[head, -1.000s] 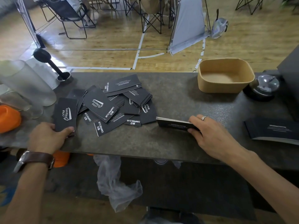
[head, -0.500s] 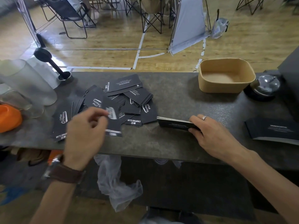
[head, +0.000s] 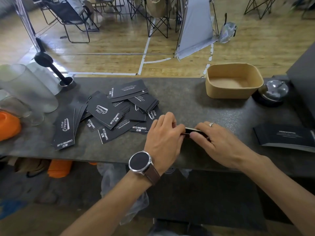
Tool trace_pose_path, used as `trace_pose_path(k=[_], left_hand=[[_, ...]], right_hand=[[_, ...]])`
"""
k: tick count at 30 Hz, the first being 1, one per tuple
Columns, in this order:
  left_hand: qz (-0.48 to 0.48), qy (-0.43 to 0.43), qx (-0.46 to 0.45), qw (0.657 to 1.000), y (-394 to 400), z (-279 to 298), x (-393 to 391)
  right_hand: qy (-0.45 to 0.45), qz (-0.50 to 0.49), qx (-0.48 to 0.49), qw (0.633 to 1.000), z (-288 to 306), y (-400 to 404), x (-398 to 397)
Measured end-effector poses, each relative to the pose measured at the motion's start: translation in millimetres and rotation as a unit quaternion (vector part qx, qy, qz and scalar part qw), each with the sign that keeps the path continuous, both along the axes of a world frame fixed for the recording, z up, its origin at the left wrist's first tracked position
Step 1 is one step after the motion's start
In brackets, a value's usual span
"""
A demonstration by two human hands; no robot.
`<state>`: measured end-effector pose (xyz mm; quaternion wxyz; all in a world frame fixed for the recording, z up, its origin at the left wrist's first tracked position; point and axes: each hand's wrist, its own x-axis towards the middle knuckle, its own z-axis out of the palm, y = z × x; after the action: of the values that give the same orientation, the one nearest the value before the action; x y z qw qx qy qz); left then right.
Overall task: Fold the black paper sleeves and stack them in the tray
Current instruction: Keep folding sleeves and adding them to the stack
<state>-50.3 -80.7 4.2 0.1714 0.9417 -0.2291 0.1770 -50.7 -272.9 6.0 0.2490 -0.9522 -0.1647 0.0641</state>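
The left hand (head: 163,135) has crossed over from the loose pile of sleeves (head: 109,113) and now joins the right hand (head: 216,140), both pinching the small stack of sleeves (head: 193,131) just right of that pile, likely adding one more. The tray (head: 233,80), farther right and behind the stack, holds nothing yet, with bare counter (head: 184,103) between and a bell (head: 272,91) beside it.

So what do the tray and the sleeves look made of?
Tray: tan and matte with a faintly grainy wall and rounded corners, probably cork or pressed fibre. Sleeves: thin black card with white print and pale cut edges, a dull finish.
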Motion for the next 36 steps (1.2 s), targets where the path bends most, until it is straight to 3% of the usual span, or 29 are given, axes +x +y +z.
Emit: trace_pose_path(k=[4,7,10,13,20,24,30,33,36], left_hand=[[0.000,-0.024,-0.026,0.999,-4,-7,6],[0.073,-0.021,-0.013,0.997,6,-9,13],[0.096,0.092,-0.115,0.984,21,-16,17],[0.028,0.161,-0.210,0.964,18,-20,14],[0.000,0.154,-0.159,0.975,16,-26,14],[-0.031,0.144,-0.175,0.974,30,-18,16],[0.166,0.047,-0.118,0.978,108,-1,32],[0.315,0.063,-0.069,0.945,168,1,36],[0.412,0.131,-0.023,0.901,216,-1,27]], right_hand=[[-0.024,0.006,-0.029,0.999,-3,2,1],[-0.022,0.009,-0.028,0.999,-2,2,3],[-0.019,0.012,-0.026,0.999,-2,1,3],[-0.021,0.021,-0.019,0.999,0,8,3],[-0.041,0.011,-0.051,0.998,-1,18,4],[-0.043,0.011,-0.046,0.998,-2,18,3],[-0.033,0.013,-0.048,0.998,-1,16,2],[-0.020,0.013,-0.054,0.998,0,17,1],[-0.021,0.010,-0.063,0.998,0,17,0]])
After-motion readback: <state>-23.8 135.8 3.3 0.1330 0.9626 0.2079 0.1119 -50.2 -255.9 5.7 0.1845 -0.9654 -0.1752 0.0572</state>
